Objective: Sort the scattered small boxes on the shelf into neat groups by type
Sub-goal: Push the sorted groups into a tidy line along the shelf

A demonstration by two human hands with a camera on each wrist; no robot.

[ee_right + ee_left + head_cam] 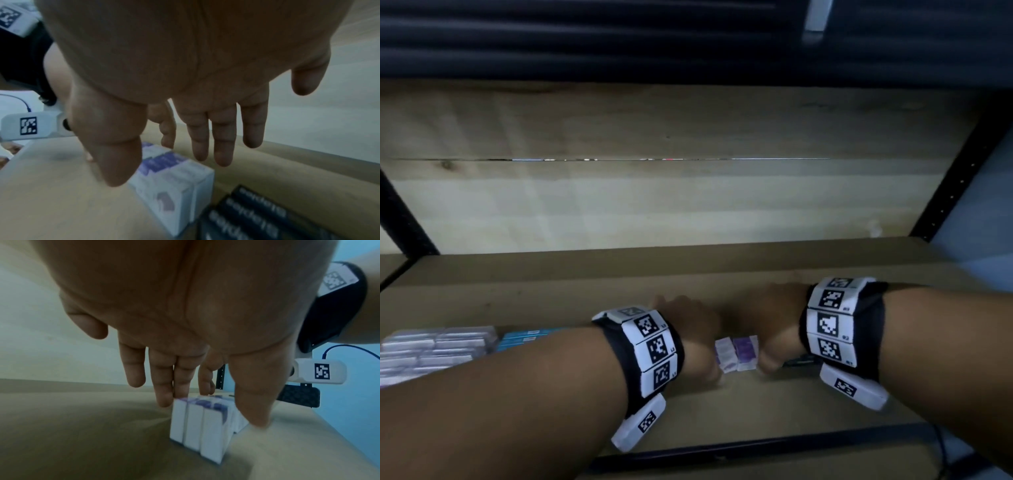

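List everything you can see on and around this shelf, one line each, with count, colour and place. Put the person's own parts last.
purple-and-white boxes: a small cluster, at least three, standing side by side mid-shelf between the two hands.
pale boxes: many, whitish-lilac, packed in rows at the shelf's left end.
teal boxes: a few, blue-green, just right of the pale rows.
black boxes: at least three, black with white lettering, lying right of the purple-and-white cluster.
shelf: one, tan board with black metal frame.
back panel: one, pale wood, behind the shelf.
wrist bands: two, black with white coded tags.
left hand: fingers straight, against the cluster's left side.
right hand: fingers straight, against its right side.
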